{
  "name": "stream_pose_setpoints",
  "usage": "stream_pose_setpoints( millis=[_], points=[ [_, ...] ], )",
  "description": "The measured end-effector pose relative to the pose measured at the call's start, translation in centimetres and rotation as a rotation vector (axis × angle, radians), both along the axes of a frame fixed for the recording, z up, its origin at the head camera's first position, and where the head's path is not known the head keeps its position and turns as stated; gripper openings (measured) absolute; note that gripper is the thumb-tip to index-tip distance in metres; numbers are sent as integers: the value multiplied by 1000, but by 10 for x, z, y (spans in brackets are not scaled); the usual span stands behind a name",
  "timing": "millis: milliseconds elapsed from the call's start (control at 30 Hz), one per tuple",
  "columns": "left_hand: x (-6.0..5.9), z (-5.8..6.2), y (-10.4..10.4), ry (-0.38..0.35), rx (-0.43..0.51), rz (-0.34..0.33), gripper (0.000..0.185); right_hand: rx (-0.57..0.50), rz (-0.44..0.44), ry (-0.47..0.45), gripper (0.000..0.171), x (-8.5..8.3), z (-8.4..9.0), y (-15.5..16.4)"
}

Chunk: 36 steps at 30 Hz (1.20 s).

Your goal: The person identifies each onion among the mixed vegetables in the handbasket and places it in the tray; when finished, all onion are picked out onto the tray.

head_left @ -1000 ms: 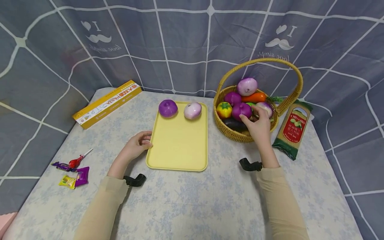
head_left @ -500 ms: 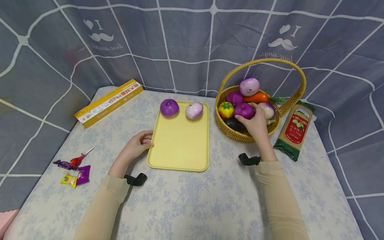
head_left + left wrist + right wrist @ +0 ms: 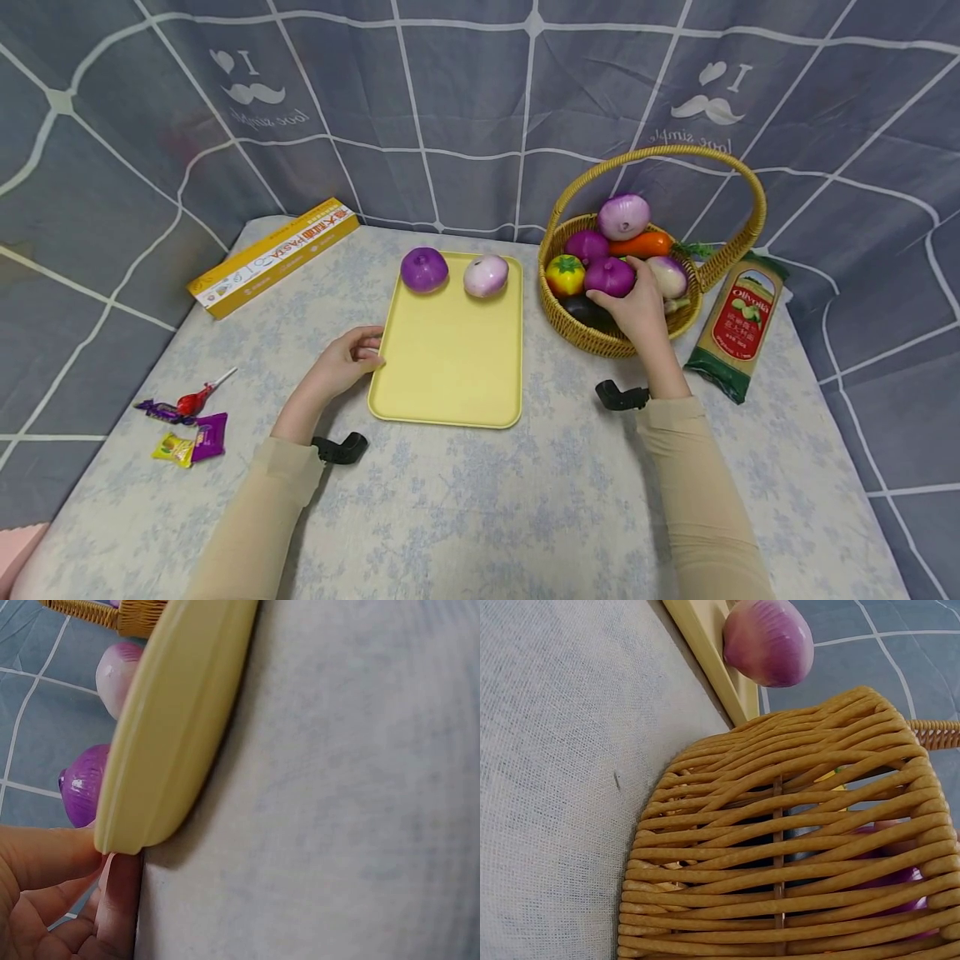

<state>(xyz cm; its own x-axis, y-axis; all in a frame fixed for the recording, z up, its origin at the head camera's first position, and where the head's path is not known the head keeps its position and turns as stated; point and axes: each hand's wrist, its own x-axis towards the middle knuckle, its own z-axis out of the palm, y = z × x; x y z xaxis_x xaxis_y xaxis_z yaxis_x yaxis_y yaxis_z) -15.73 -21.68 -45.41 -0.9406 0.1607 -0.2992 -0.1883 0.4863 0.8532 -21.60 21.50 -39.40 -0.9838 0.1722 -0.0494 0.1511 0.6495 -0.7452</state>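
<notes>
The left hand [image 3: 341,364] pinches the left edge of the yellow tray [image 3: 450,358], whose outer wall shows in the left wrist view. A strip of surface [image 3: 532,342] separates tray and wicker basket [image 3: 592,340], where the right hand [image 3: 639,310] grips a purple onion [image 3: 609,277], mostly hidden by weave in the right wrist view.

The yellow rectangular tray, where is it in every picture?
Head: the yellow rectangular tray lies near the middle.
Left wrist: the tray slants from top centre toward lower left.
Right wrist: part of the tray shows at top, left of centre.
Shared landmark: the golden-brown woven basket appears in all three.
</notes>
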Motion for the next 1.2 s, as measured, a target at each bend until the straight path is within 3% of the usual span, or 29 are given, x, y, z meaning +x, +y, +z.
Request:
stream_pose_setpoints(
  millis=[333, 633, 1000, 1200],
  points=[
    [1, -1, 0, 3, 14, 3, 55, 9, 4, 60, 85, 1, -2, 0],
    [2, -1, -2, 10, 5, -15, 54, -31, -23, 95, 88, 15, 6, -3],
    [1, 0, -3, 10, 10, -26, 54, -123, 30, 148, 89, 35, 33, -28],
    [1, 1, -3, 4, 15, -22, 55, -160, 102, 172, 87, 40, 33, -55]
  ],
)
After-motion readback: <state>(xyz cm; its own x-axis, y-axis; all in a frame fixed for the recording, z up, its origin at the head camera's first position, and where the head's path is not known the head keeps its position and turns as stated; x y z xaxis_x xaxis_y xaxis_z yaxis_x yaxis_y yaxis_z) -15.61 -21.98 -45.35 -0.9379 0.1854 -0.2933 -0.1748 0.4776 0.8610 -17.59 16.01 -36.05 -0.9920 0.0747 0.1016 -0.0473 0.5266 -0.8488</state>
